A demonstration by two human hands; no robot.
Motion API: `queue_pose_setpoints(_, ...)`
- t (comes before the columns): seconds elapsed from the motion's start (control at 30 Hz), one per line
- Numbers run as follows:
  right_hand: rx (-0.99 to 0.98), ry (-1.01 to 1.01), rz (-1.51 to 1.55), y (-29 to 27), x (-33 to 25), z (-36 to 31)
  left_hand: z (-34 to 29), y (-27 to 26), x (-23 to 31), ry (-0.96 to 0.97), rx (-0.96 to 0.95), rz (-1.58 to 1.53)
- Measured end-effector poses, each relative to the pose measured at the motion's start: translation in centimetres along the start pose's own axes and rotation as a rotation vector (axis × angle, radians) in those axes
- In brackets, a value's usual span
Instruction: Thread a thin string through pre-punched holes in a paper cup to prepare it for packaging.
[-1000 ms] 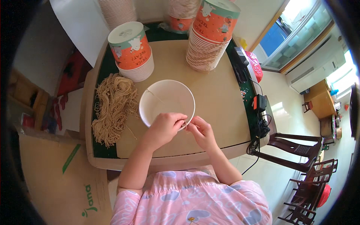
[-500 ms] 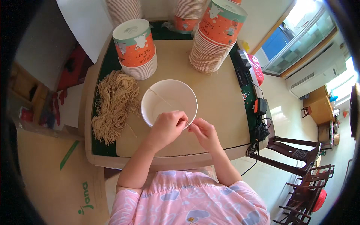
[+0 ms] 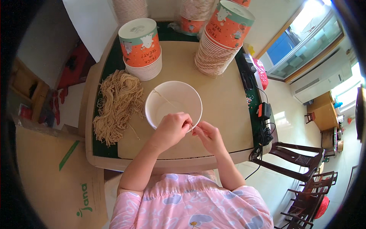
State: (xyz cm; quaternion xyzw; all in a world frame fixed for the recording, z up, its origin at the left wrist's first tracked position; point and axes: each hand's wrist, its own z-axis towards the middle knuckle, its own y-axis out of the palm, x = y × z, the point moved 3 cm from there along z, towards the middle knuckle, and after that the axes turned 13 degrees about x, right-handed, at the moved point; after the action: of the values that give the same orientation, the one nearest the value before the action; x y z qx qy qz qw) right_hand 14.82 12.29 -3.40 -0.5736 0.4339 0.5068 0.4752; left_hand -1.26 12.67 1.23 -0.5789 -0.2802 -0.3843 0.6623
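A white paper bucket (image 3: pixel 173 90) stands on the table with its open mouth up. One beige string (image 3: pixel 164 98) runs from its far-left rim down across the inside toward my hands. At the near rim my left hand (image 3: pixel 172 129) is closed, its fingers pinching the string. My right hand (image 3: pixel 209 138) pinches too, just right of it, at the outside of the rim. Only a bit of string shows between the fingertips; any knot there is too small to make out. Left of the bucket lies a loose bundle of beige strings (image 3: pixel 117 105).
Behind stand a short stack of orange and green printed buckets (image 3: pixel 141 47) and a taller stack (image 3: pixel 223 38), upside down, strings hanging on the taller one. Power strips and black cables (image 3: pixel 263 131) run along the right edge. A cardboard box (image 3: pixel 57 179) stands left, a dark chair (image 3: pixel 295 158) right.
The whole view has shifted slightly. Both hands keep their pinch at the near rim, with hardly any movement of the fingers.
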Motion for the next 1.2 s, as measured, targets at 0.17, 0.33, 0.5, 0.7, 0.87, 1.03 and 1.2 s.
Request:
queue_pose_setpoints(0.17, -0.007, 0.005, -0.018, -0.1, 0.1, 0.1, -0.1, 0.1, -0.6, 0.04, 0.081, -0.055)
queue_pose_setpoints(0.33, -0.014, 0.016, -0.006, 0.0, 0.1, 0.0, 0.1, 0.1, -0.5, 0.045, 0.002, 0.006)
queue_pose_setpoints(0.5, 0.288, -0.404, -0.305, -1.4, -2.4, 0.5, -0.1, -0.7, 0.2, -0.039, 0.058, -0.011)
queue_pose_setpoints(0.7, 0.101, -0.404, -0.421, 0.0, -6.0, 2.0, 0.0, -1.5, 0.7, 0.018, 0.205, -0.094)
queue_pose_setpoints(0.87, 0.092, -0.364, -0.268, -0.5, -4.0, 3.5, -0.2, -3.4, 1.0, 0.113, 0.474, 0.348)
queue_pose_setpoints(1.03, 0.093, -0.099, 0.114, -0.3, -2.7, 3.5, -0.5, -2.3, 1.5, 0.199, 0.418, 0.165)
queue_pose_setpoints(1.2, 0.079, -0.064, 0.285, -0.2, -3.0, 2.9, 0.1, -0.3, 0.9, 0.018, 0.31, -0.162)
